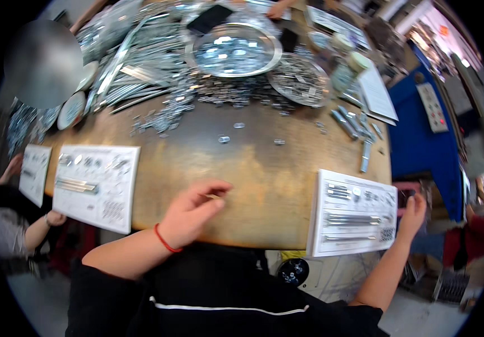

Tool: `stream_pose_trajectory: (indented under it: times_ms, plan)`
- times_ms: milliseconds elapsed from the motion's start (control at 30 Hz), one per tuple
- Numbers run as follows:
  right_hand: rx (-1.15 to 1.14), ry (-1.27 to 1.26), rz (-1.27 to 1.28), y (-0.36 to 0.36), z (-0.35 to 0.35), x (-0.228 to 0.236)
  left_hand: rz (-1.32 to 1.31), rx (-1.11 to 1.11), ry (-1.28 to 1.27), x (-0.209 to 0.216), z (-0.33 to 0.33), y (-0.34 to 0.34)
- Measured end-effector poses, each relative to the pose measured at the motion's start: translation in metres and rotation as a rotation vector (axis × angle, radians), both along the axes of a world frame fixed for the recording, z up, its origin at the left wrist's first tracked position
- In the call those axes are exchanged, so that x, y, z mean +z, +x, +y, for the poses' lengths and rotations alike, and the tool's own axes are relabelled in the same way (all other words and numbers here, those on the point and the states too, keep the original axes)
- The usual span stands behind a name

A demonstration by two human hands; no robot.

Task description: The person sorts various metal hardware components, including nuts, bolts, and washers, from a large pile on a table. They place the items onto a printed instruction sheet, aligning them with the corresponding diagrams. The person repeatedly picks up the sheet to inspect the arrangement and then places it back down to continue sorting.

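Observation:
My left hand (192, 212), with a red cord round its wrist, is over the near edge of the wooden table. Its fingers curl in toward the thumb; whatever may lie between them is too small and blurred to name. On the right, my right hand (412, 218) grips the right edge of a thick white card stack (350, 215). Silvery rods and small metal parts show on the stack's face; whether they are printed or real I cannot tell. The stack lies at the table's near right corner.
Small metal pieces (224, 139) lie loose mid-table. Behind them are a round metal tray (278, 59), a bowl of small parts (301, 84) and a heap of rods (146, 67). Metal tubes (366, 154) lie at right. Another white card stack (119, 191) and a person's hand (56, 218) are at left.

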State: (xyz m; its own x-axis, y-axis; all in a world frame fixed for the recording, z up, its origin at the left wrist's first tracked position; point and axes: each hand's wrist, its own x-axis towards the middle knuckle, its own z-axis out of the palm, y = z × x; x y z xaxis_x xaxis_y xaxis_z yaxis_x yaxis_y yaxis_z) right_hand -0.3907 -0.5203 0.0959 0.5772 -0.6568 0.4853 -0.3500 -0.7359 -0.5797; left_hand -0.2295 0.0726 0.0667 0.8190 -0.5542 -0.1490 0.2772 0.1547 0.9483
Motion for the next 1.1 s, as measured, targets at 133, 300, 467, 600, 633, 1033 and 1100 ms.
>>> stream_pose_trajectory:
  times_ms: [133,300,467,600,633,1033,1100]
  plan:
    - [0.481,0.063,0.090,0.115,0.176,0.039,-0.200,0.592,0.315,-0.002,0.136,-0.021]
    - [1.091,0.057,0.490,0.202,0.392,-0.014,-0.081,1.437,0.418,-0.089,0.291,-0.055]
    - [1.316,0.190,0.444,0.273,0.538,-0.102,0.272,1.672,0.241,-0.154,0.398,-0.029]
    - [1.247,0.260,0.413,0.301,0.612,-0.136,0.220,1.569,0.152,-0.158,0.464,0.007]
    - [1.226,0.268,0.431,0.301,0.620,-0.138,0.239,1.477,0.143,-0.163,0.475,0.008]
    - [0.890,0.176,0.344,0.244,0.536,-0.118,0.193,0.876,0.513,-0.081,0.398,-0.030]
    - [0.807,0.161,0.351,0.232,0.505,-0.111,0.212,0.656,0.593,-0.064,0.372,-0.037]
